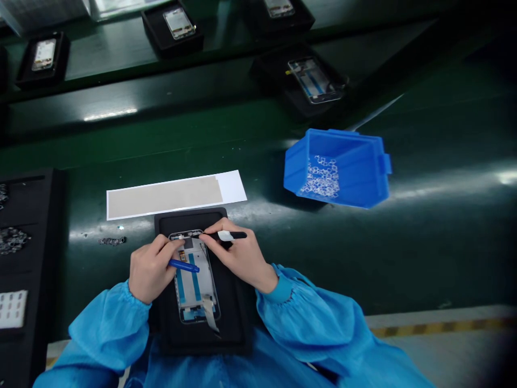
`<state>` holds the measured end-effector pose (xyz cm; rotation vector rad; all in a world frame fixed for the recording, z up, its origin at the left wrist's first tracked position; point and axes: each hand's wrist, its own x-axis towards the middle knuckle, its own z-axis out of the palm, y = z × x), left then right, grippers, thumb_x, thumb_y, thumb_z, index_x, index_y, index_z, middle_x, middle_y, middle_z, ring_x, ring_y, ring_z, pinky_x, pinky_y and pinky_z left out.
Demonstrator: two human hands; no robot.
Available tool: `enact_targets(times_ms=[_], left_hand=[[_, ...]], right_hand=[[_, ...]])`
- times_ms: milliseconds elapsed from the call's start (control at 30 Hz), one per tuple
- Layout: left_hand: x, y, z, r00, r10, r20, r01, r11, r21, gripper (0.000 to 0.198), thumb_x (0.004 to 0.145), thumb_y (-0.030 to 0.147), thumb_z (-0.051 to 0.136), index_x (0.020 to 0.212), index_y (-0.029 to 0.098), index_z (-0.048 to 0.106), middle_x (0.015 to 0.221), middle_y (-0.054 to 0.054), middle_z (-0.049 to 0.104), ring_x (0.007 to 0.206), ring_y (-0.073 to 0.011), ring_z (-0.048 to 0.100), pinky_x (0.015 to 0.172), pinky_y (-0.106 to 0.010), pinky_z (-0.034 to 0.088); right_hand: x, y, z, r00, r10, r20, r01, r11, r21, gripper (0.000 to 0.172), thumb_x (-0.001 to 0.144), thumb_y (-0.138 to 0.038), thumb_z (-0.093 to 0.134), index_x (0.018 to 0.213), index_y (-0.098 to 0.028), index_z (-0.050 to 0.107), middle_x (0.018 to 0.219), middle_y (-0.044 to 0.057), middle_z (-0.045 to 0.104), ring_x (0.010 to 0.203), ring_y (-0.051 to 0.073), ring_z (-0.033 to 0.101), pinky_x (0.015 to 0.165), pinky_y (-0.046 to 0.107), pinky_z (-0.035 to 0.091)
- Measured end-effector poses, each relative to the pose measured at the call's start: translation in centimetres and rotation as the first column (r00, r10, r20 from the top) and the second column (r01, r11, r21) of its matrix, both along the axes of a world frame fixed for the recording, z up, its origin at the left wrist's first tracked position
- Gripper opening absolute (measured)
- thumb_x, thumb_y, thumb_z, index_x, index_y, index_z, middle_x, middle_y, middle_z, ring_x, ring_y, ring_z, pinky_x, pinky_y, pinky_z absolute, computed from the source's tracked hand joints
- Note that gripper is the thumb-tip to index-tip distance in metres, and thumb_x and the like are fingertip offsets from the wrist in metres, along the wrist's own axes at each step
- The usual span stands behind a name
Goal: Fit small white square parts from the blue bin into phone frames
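One phone frame (195, 283) lies face-up in a black tray (234, 328) at the near edge of the bench (404, 231), left of its middle, its top end pointing away from the person; two blue strips run along its inside, and a pale ribbon sticks out at its lower end. Both hands work at the frame's top end; the left hand (148, 272) is curled shut around a blue tool (183, 265) that lies across the frame's upper left part, fingertips touching the frame's top corner; the right hand (242, 258) pinches a black tool (238, 235) with a white band between thumb and fingers, its tip resting on the frame's top edge; both wrists wear blue sleeves.

Just beyond the tray a white paper strip (232, 187) with a tan middle lies flat on the bench; a few small dark parts (112, 241) sit left of the tray, near the strip's left end. Further right, well apart from the hands, a blue bin (351, 172) stands tilted with its open mouth toward the left, holding small pale rings (322, 178). At the bench's left edge a black compartment tray (36, 210) holds dark metal bits (12, 240) and a white sheet (13, 309). Along the far edge, more phone frames sit in black trays; one (315, 81) behind the bin, others (179, 22) (43, 54) further left.
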<state>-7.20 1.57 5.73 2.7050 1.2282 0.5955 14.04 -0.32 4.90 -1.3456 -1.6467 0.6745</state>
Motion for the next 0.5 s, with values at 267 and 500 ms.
enact_targets(times_ms=[267, 500], left_hand=[[0.3, 0.2, -0.3, 1.0, 0.015, -0.02, -0.015, 1.0, 0.026, 0.023, 0.093, 0.012, 0.048, 0.101, 0.02, 0.068, 0.077, 0.0, 0.064, 0.057, -0.012, 0.06, 0.052, -0.024, 0.045], [-2.8, -4.2, 1.6, 0.966, 0.256, -0.03, -0.258, 0.959, -0.119, 0.037, 0.097, 0.034, 0.053, 0.132, 0.022, 0.055, 0.085, 0.0, 0.063, 0.056, -0.0107, 0.062, 0.049, -0.019, 0.049]], right_hand=[[-0.4, -0.3, -0.3, 0.999, -0.006, -0.038, 0.008, 0.998, 0.061, 0.012, 0.095, -0.024, 0.06, 0.083, -0.021, 0.061, 0.073, 0.001, 0.066, 0.065, 0.018, 0.066, 0.059, 0.027, 0.053], [0.1, -1.0, -1.2, 0.899, -0.289, -0.328, 0.298, 0.954, -0.026, 0.01, 0.096, -0.03, 0.058, 0.093, -0.022, 0.063, 0.086, 0.003, 0.066, 0.078, 0.02, 0.067, 0.071, 0.032, 0.055]])
